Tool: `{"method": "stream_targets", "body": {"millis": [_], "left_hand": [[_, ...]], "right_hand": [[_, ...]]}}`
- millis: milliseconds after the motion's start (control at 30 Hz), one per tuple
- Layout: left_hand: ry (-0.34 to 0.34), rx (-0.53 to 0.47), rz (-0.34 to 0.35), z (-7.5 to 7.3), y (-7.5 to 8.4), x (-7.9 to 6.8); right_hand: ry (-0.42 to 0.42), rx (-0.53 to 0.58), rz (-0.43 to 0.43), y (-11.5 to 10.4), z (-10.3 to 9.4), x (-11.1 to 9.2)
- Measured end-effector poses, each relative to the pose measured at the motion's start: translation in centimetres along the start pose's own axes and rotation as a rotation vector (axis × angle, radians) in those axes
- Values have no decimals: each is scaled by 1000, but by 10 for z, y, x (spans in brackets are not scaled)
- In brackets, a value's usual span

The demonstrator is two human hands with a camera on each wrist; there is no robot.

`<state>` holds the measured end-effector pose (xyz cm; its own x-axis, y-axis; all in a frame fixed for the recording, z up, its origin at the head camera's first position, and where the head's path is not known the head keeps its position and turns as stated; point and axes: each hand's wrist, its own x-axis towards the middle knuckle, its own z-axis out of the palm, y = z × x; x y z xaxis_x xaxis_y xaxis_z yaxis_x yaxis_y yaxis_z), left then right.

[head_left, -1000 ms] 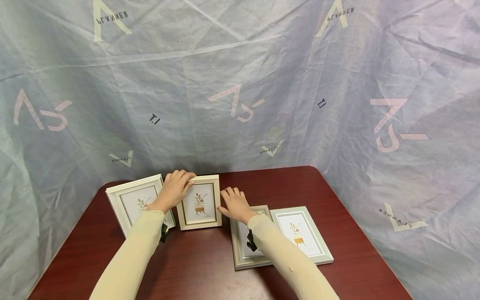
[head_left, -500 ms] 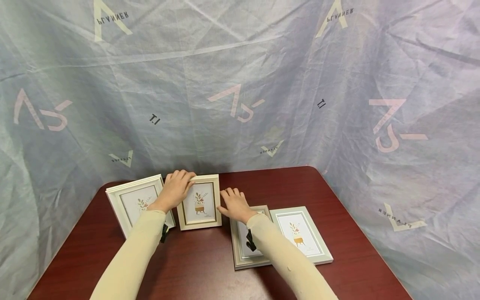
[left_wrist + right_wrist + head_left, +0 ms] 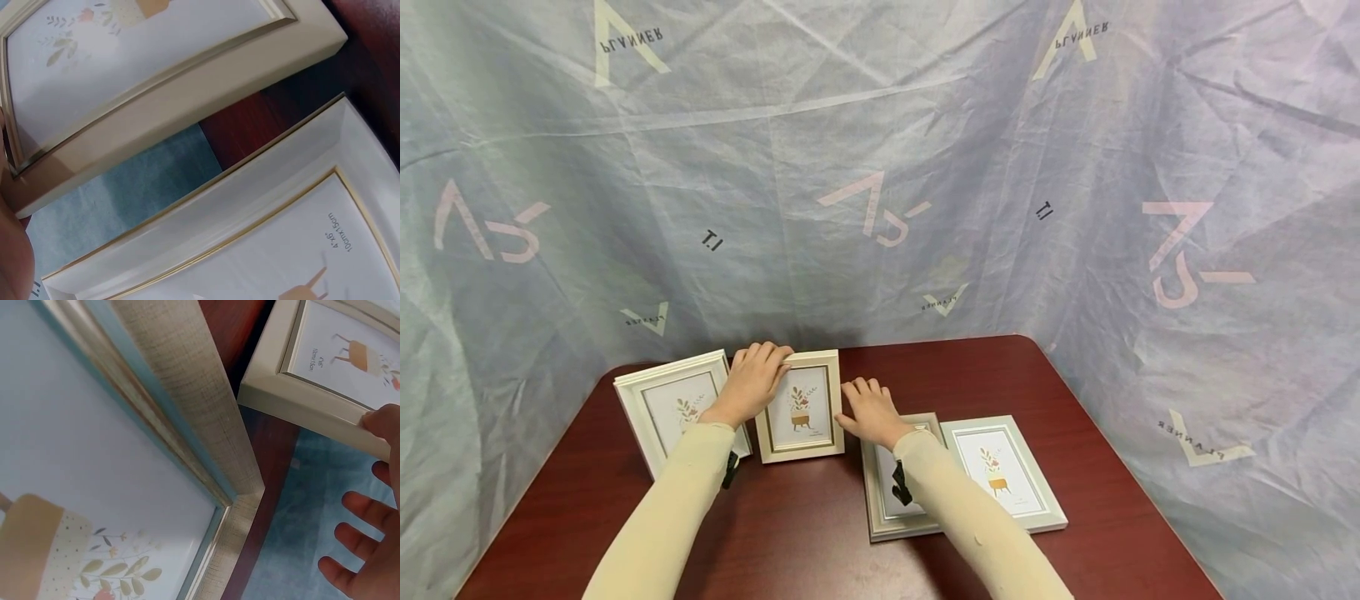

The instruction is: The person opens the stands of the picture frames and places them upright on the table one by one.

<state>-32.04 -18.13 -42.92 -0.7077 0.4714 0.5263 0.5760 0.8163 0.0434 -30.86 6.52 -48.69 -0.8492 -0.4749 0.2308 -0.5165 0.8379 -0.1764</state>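
Both hands, the left hand (image 3: 748, 385) and the right hand (image 3: 872, 412), are at one cream picture frame (image 3: 801, 408), which stands upright toward the far edge of the dark red table (image 3: 790, 533), its face turned to the wearer. A gold inner border edges its print of a leafy plant in a brown pot on legs.

At the frame's ten o'clock, the left hand grips the upper corner, fingers bent over the top and only a little apart from the digit on the front. At three o'clock, the right hand's thumb touches the frame's outer side; its fingers are spread and loosely bent, without closing round anything. Whether the index finger also touches the back edge I cannot tell.

At nine o'clock from the cream frame, a white frame (image 3: 679, 404) leans back at an angle, part of it behind the left sleeve (image 3: 658, 512). Between the two is a gap that narrows toward their bottoms. At four o'clock, a champagne frame (image 3: 886, 492) lies face up, near but apart from the cream one, partly under the right sleeve (image 3: 973, 521). Beyond it, between three and four o'clock, lies a pale green-white frame (image 3: 996, 467). At twelve o'clock hangs a creased grey backdrop (image 3: 775, 167) with printed letters.
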Motion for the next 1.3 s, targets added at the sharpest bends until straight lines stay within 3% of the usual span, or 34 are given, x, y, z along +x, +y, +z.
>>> {"method": "stream_targets", "body": {"millis": [367, 700, 1067, 1300], "left_hand": [[38, -60, 7, -1, 9, 4], [60, -109, 67, -3, 34, 9], [89, -107, 168, 8, 66, 0], [34, -100, 244, 25, 87, -13]], "right_hand": [[-3, 32, -35, 11, -7, -8], [-15, 0, 7, 47, -6, -22], [-103, 21, 93, 77, -4, -42], [-157, -38, 92, 87, 4, -47]]}}
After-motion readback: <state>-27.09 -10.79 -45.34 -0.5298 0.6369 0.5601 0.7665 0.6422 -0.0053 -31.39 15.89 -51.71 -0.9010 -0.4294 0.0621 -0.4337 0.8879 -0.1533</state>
